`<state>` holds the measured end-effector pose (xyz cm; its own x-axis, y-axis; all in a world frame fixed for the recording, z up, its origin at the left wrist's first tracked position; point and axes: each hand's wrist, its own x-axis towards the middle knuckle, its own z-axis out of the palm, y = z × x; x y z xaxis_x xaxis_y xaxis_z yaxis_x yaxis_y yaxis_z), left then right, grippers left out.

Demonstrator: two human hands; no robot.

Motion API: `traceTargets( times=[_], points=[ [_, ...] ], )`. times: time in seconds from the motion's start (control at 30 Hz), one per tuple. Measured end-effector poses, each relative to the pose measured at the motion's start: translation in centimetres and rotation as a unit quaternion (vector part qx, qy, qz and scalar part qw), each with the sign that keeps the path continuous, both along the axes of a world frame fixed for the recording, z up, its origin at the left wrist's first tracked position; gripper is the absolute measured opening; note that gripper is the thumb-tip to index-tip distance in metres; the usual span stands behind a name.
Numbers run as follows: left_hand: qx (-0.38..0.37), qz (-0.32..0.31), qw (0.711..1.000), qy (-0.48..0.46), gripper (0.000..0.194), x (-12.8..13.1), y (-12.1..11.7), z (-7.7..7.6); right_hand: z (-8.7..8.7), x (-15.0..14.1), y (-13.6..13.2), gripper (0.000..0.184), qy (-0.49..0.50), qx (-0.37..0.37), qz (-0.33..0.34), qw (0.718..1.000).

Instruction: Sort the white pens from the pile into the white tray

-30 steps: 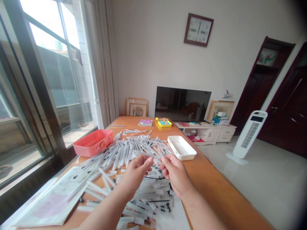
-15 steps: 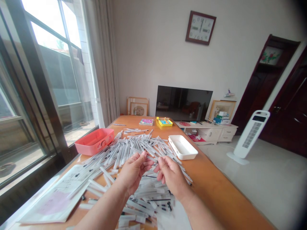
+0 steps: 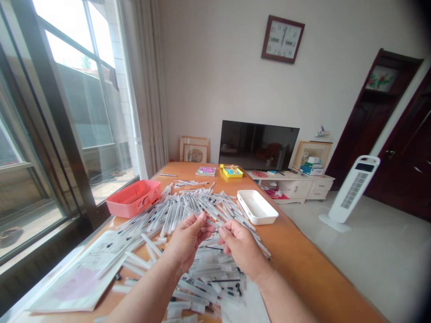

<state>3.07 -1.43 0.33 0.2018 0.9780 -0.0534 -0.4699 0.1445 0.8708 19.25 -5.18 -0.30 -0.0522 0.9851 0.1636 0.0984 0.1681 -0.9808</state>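
Over the pile of pen parts, my left hand (image 3: 187, 241) is closed on a translucent white pen barrel (image 3: 211, 223), pinched between thumb and fingers. My right hand (image 3: 243, 246) pinches at the barrel's right end, fingertips close to those of my left. A thin dark piece shows between the hands, too small to make out for sure. Beneath and around both hands lie many clear pen barrels (image 3: 175, 211), white caps (image 3: 198, 307) and small black pieces (image 3: 238, 287). Thin black refills (image 3: 225, 281) are scattered below my right hand.
A red plastic basket (image 3: 116, 207) stands left of the pile, a white tray (image 3: 266, 220) right. A printed booklet (image 3: 72, 282) lies at the left edge. Farther back on the wooden table (image 3: 313, 269) are a small book (image 3: 205, 171) and a yellow box (image 3: 231, 173).
My right hand has shifted slightly, its fingertips closing in toward my left hand along the barrel. My left hand stays almost still.
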Motion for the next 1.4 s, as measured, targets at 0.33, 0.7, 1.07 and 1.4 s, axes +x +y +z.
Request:
traceTargets(
  times=[0.33, 0.7, 1.07, 1.4],
  points=[
    [0.002, 0.002, 1.000, 0.007, 0.027, 0.1, -0.1, -0.1, 0.1, -0.1, 0.0, 0.030, 0.029, -0.012, -0.002, 1.000],
    [-0.003, 0.008, 1.000, 0.013, 0.028, 0.2, -0.1, -0.2, 0.0, -0.1, 0.2, 0.027, 0.016, 0.004, -0.013, 1.000],
    [-0.002, 0.013, 1.000, 0.016, 0.029, 0.2, -0.1, -0.2, 0.1, 0.0, 0.0, 0.033, -0.036, 0.005, -0.020, 0.999],
    [-0.021, 0.067, 0.997, 0.027, 0.029, -0.1, 0.2, -0.1, -0.3, 0.0, 0.0, 0.019, -0.036, 0.001, -0.033, 0.999]
  ],
)
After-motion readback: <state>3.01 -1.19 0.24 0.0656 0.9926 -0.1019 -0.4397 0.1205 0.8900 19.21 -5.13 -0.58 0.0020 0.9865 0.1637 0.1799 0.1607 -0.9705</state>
